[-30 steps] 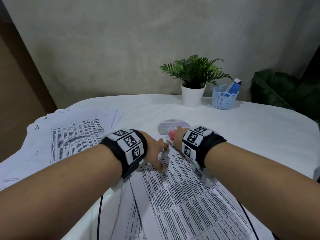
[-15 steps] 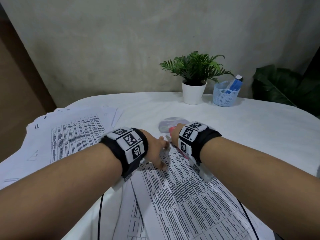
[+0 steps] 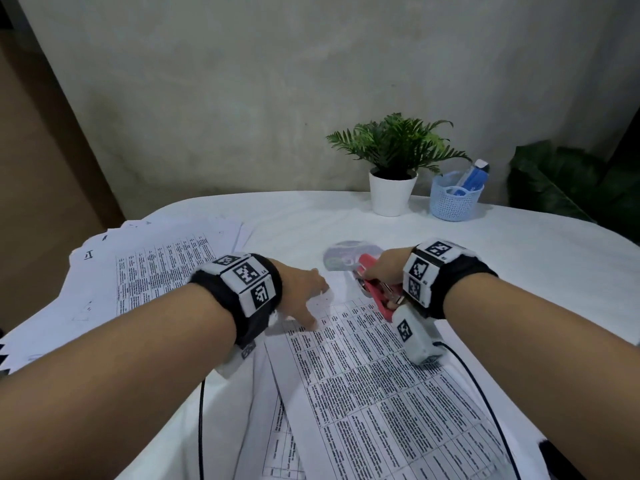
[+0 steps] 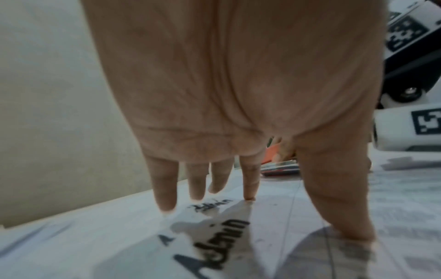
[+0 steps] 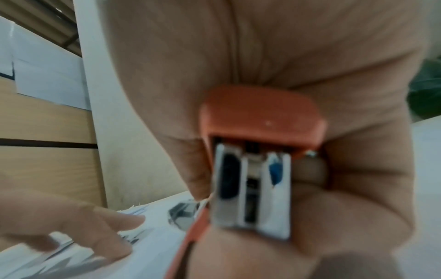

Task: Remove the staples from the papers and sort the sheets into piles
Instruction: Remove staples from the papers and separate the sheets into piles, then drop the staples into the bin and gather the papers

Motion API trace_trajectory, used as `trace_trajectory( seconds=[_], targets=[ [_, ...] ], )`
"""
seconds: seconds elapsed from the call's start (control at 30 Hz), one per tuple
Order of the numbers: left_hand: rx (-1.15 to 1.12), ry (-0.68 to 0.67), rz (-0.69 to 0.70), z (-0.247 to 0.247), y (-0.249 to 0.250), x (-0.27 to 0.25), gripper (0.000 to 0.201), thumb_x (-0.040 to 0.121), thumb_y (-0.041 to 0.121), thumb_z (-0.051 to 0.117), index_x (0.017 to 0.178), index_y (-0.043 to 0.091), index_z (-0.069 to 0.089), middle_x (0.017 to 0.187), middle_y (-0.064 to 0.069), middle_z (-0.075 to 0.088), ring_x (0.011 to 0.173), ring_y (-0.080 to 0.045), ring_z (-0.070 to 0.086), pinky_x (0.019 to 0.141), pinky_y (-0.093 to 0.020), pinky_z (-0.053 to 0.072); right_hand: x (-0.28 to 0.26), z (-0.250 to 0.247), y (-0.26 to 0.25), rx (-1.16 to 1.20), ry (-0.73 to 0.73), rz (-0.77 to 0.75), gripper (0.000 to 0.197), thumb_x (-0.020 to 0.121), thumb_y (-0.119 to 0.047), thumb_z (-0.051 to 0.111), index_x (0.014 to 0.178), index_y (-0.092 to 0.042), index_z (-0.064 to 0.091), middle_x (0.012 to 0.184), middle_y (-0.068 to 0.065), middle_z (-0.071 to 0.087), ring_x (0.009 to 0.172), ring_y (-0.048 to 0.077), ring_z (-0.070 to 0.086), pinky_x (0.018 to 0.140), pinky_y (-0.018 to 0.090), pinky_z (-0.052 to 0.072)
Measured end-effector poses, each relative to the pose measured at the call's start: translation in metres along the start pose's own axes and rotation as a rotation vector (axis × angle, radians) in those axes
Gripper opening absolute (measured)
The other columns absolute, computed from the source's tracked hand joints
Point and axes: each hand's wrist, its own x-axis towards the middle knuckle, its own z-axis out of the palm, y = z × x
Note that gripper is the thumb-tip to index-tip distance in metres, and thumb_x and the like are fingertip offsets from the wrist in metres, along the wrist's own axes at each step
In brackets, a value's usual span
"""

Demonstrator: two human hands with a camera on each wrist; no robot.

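A printed sheet set with table text lies in front of me on the white table. My left hand presses its top corner flat with straight fingers; handwritten "Admin" shows on the paper under it. My right hand grips a red stapler just right of that corner, above the paper edge. In the right wrist view the stapler fills the palm, its metal base toward the camera. No staple is visible.
A spread pile of sheets lies at the left. A disc lies beyond the hands. A potted plant and a blue basket stand at the back. A black cable crosses the near sheets.
My right hand with the red stapler has pulled away to the right from the paper corner. The left hand stays pressed on the sheet.
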Motion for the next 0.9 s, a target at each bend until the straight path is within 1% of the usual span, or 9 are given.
trace_trajectory(
  seconds=[0.07, 0.13, 0.23, 0.3, 0.4, 0.5, 0.6, 0.77, 0.9],
  targets=[
    [0.039, 0.016, -0.012, 0.002, -0.003, -0.005, 0.069, 0.092, 0.043, 0.054, 0.149, 0.014, 0.025, 0.155, -0.004, 0.025, 0.136, -0.020, 0.034, 0.107, -0.037, 0.033, -0.001, 0.002, 0.002, -0.002, 0.028, 0.027, 0.024, 0.092, -0.040, 0.048, 0.093, -0.018, 0.057, 0.088, 0.001, 0.061, 0.070, 0.016, 0.052, 0.058, 0.023, 0.041],
    [0.014, -0.020, -0.027, 0.007, -0.005, -0.008, 0.066, 0.091, 0.043, 0.057, 0.145, 0.014, 0.031, 0.148, -0.004, 0.039, 0.130, -0.021, 0.043, 0.105, -0.037, 0.037, -0.010, 0.001, -0.002, 0.057, 0.062, 0.013, 0.033, 0.086, -0.035, 0.057, 0.111, -0.013, 0.058, 0.108, 0.008, 0.062, 0.080, 0.020, 0.051, 0.071, 0.029, 0.047],
    [-0.034, -0.029, -0.041, 0.014, -0.005, -0.013, 0.075, 0.088, 0.047, 0.059, 0.146, 0.013, 0.026, 0.147, -0.002, 0.040, 0.130, -0.020, 0.043, 0.105, -0.035, 0.035, -0.028, -0.002, -0.015, 0.135, 0.081, -0.024, 0.033, 0.092, -0.034, 0.050, 0.116, -0.012, 0.055, 0.107, 0.007, 0.062, 0.080, 0.018, 0.056, 0.072, 0.026, 0.046],
    [-0.058, 0.000, -0.075, 0.018, -0.004, -0.016, 0.079, 0.088, 0.049, 0.059, 0.149, 0.014, 0.022, 0.149, -0.002, 0.038, 0.132, -0.021, 0.041, 0.106, -0.034, 0.034, -0.040, -0.002, -0.027, 0.075, 0.103, -0.084, 0.032, 0.096, -0.030, 0.044, 0.115, -0.008, 0.056, 0.109, 0.009, 0.062, 0.091, 0.023, 0.061, 0.080, 0.028, 0.047],
    [-0.110, 0.006, -0.119, 0.021, -0.004, -0.019, 0.077, 0.086, 0.050, 0.061, 0.145, 0.014, 0.027, 0.143, -0.003, 0.045, 0.125, -0.021, 0.047, 0.099, -0.032, 0.036, -0.046, 0.007, -0.039, 0.010, 0.076, -0.108, 0.033, 0.094, -0.029, 0.048, 0.114, -0.005, 0.058, 0.115, 0.010, 0.062, 0.096, 0.026, 0.060, 0.081, 0.030, 0.047],
    [-0.127, -0.025, -0.128, 0.024, -0.005, -0.021, 0.085, 0.085, 0.057, 0.058, 0.149, 0.016, 0.019, 0.152, -0.001, 0.033, 0.134, -0.022, 0.040, 0.110, -0.041, 0.034, -0.042, 0.019, -0.047, -0.121, 0.037, -0.152, 0.026, 0.098, -0.026, 0.038, 0.115, -0.014, 0.053, 0.122, 0.007, 0.057, 0.104, 0.024, 0.056, 0.082, 0.029, 0.041],
    [-0.114, -0.050, -0.127, 0.026, -0.006, -0.024, 0.090, 0.086, 0.057, 0.056, 0.152, 0.019, 0.008, 0.158, 0.002, 0.021, 0.139, -0.021, 0.032, 0.113, -0.042, 0.030, -0.035, 0.025, -0.053, -0.194, 0.066, -0.200, 0.031, 0.101, -0.021, 0.025, 0.119, -0.009, 0.048, 0.124, 0.010, 0.052, 0.107, 0.025, 0.054, 0.079, 0.026, 0.036],
    [-0.075, -0.038, -0.115, 0.026, -0.004, -0.026, 0.088, 0.089, 0.056, 0.052, 0.152, 0.018, 0.006, 0.159, 0.000, 0.017, 0.140, -0.022, 0.032, 0.110, -0.039, 0.031, -0.025, 0.027, -0.058, -0.347, 0.050, -0.163, 0.040, 0.101, -0.025, 0.028, 0.135, -0.004, 0.036, 0.138, 0.013, 0.041, 0.126, 0.029, 0.043, 0.101, 0.036, 0.036],
    [-0.040, -0.013, -0.125, 0.027, -0.003, -0.029, 0.087, 0.086, 0.061, 0.051, 0.151, 0.020, 0.010, 0.156, 0.000, 0.026, 0.135, -0.022, 0.040, 0.106, -0.038, 0.036, -0.021, 0.028, -0.060, -0.358, 0.082, -0.178, 0.039, 0.101, -0.030, 0.028, 0.133, -0.011, 0.038, 0.138, 0.012, 0.041, 0.126, 0.029, 0.043, 0.104, 0.042, 0.036]
  ],
)
